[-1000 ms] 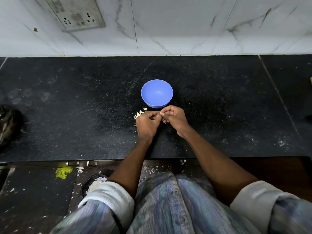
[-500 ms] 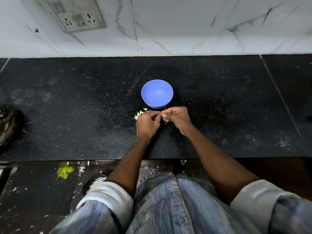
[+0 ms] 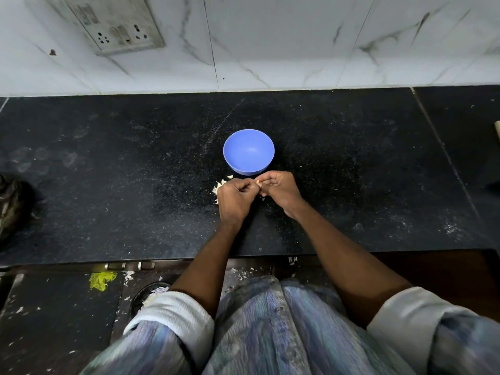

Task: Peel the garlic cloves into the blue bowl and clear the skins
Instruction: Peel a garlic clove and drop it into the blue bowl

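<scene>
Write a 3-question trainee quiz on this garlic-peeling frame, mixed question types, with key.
1. True or false: the blue bowl already holds peeled cloves.
2. Multiple choice: the pile of skins lies (A) inside the bowl, (B) on the counter beside the left hand, (C) at the wall socket.
3. Fill in: the left hand and right hand together pinch one garlic ____.

Key: 1 false, the bowl looks empty; 2 B; 3 clove.
</scene>
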The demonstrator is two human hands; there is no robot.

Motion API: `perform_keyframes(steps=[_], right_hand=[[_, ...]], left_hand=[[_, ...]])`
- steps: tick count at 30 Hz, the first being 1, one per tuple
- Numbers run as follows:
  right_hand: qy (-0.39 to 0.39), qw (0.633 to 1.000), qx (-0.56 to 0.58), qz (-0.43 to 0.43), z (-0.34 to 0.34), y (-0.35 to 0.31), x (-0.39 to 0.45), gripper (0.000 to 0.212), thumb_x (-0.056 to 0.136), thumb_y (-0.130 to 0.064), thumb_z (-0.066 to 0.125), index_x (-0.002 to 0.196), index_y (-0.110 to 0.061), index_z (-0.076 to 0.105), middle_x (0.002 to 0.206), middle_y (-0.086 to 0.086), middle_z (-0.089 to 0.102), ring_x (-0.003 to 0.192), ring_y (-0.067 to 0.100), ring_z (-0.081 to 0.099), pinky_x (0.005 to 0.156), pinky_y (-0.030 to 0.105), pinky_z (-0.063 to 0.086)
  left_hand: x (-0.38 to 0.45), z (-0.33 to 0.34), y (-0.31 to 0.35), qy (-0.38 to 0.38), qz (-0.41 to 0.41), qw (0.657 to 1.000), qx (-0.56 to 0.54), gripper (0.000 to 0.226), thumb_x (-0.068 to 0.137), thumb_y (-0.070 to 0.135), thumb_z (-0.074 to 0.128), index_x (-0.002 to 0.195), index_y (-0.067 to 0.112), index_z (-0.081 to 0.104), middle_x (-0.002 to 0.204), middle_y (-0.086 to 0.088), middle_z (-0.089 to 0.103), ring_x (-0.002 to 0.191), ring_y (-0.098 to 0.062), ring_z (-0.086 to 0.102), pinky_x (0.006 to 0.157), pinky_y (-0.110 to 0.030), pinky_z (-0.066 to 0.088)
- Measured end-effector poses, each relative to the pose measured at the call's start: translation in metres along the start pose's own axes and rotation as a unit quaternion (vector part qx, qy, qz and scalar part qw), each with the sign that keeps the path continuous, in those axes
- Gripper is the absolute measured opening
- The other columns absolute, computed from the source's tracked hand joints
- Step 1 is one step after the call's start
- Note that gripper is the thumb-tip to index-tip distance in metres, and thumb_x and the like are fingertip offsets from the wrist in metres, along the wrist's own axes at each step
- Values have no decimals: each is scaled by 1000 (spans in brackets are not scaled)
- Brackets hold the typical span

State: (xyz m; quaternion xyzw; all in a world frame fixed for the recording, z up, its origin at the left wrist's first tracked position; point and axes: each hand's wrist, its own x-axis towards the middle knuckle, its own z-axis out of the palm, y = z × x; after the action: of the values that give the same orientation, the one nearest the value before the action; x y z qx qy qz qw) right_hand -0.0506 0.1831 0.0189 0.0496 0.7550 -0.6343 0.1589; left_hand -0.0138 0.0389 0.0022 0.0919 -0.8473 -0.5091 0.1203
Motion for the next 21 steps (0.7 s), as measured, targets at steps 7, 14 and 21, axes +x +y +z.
perform_keyframes(steps=[7,14,21], right_hand=[[-4,998,57,28,-1,1,2,17,92,5,67,109,3,72,88,12,75,70,9,66,68,22,55],[-5,999,34,23,1,2,0,16,91,5,69,105,0,75,92,16,77,73,12,65,68,22,55],[0,1000,0,17,0,6,2,16,88,3,71,98,-6,80,87,13,79,71,15,66,70,27,57]], left_hand=[[0,0,-5,-3,-61,995,-82,9,91,13,77,88,11,85,76,2,79,66,0,65,64,-23,54],[1,-3,-4,-14,-38,999,-33,6,89,18,79,89,19,85,78,12,78,69,-8,74,67,-28,61],[-3,1,-4,-8,-8,1000,15,16,87,22,72,74,15,79,66,1,72,65,-24,71,60,-38,57]])
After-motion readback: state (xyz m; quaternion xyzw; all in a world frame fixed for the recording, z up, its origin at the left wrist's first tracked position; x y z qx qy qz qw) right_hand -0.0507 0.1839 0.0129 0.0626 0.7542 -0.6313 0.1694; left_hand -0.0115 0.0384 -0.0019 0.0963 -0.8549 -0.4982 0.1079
